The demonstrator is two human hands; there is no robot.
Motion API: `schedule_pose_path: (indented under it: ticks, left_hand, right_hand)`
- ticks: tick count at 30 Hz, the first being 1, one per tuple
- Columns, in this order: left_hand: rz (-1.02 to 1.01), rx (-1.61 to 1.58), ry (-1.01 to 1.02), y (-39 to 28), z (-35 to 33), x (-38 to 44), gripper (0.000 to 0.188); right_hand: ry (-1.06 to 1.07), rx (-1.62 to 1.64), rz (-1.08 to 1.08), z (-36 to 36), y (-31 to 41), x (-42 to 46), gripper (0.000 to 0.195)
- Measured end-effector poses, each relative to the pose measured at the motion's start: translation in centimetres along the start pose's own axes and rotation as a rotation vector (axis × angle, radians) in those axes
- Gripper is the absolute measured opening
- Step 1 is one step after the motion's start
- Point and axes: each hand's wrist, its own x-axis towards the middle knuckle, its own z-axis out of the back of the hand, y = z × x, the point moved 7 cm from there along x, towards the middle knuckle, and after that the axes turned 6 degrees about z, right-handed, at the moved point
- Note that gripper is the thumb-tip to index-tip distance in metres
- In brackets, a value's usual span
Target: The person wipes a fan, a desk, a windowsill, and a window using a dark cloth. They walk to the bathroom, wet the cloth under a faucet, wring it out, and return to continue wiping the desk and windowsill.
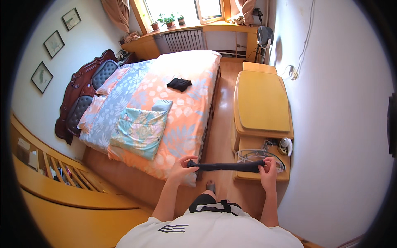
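A long, narrow black cloth (228, 167) is held out level in front of my body, pulled roughly straight. My left hand (181, 169) pinches one end between thumb and fingers, near the corner of the bed. The other end is gripped by my right hand (269, 170), over a low wooden cabinet with coiled cables. Whether the cloth is a sock or some other garment, I cannot tell. Farther off, a folded black garment (179, 84) lies on the orange patterned bedspread (183, 139). A folded light-blue printed quilt (139, 131) rests closer on the same bed.
To the right stands a yellow wooden table (263, 102); coiled cables (259, 155) and a small white fan-like device (286, 146) sit on the lower cabinet before it. A strip of wooden floor (224, 99) runs beside the bed. Wooden shelving (62, 167) is at left.
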Motion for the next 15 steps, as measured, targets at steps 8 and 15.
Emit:
schedule_pose_path:
  ticks: [8,15]
  left_hand:
    - [0.164,-0.384,0.079,-3.3,5.1,18.2,0.031]
    - [0.027,-0.053,0.046,-12.0,9.1,29.5,0.048]
  right_hand:
    - [0.020,0.443,-0.169,-6.6,-5.3,14.3,0.065]
    - [0.061,0.072,-0.109,-11.4,-3.1,26.0,0.056]
